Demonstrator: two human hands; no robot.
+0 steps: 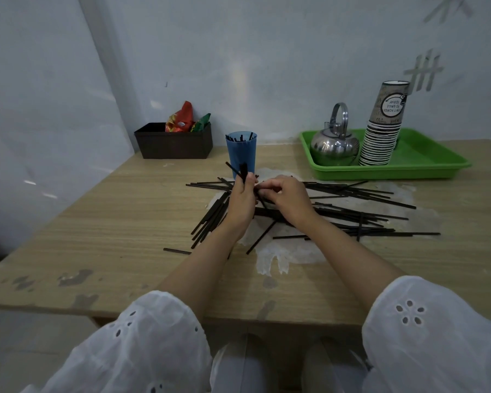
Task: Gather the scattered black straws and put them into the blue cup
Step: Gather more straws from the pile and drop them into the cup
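The black straws point(332, 212) lie in a loose, crossed heap on the middle of the table point(97, 222), most of them running roughly from 9 to 3 o'clock. A denser group point(210, 219) lies at the heap's 8 o'clock side, angled toward 1 o'clock, and one stray straw point(177, 251) lies apart at 7 o'clock.

The blue cup point(241, 154) stands upright at 12 o'clock from the heap's left part, just behind the hands. Several straw ends point(240, 138) show above its rim.

Hand states:
- Left hand point(240, 199): fingers curled round a small bundle point(243, 170) of straws, held near upright in front of the cup's lower wall.
- Right hand point(287, 194): fingers curled, tips pinching a single straw point(262, 199) just beside the left hand, above the heap.

Both forearms are bare; white eyelet sleeves point(437, 336) cover the upper arms at 6 o'clock.

The heap rests partly on a pale worn patch point(281, 256) of the table surface.

Surrounding items:
- At 10 o'clock, against the wall: a dark box point(173, 146) holding red and green packets point(182, 120).
- At 2 o'clock: a green tray point(437, 165) carrying a steel kettle point(333, 147) with its handle up and, touching or just beside it, a tall stack of paper cups point(383, 131), inverted.
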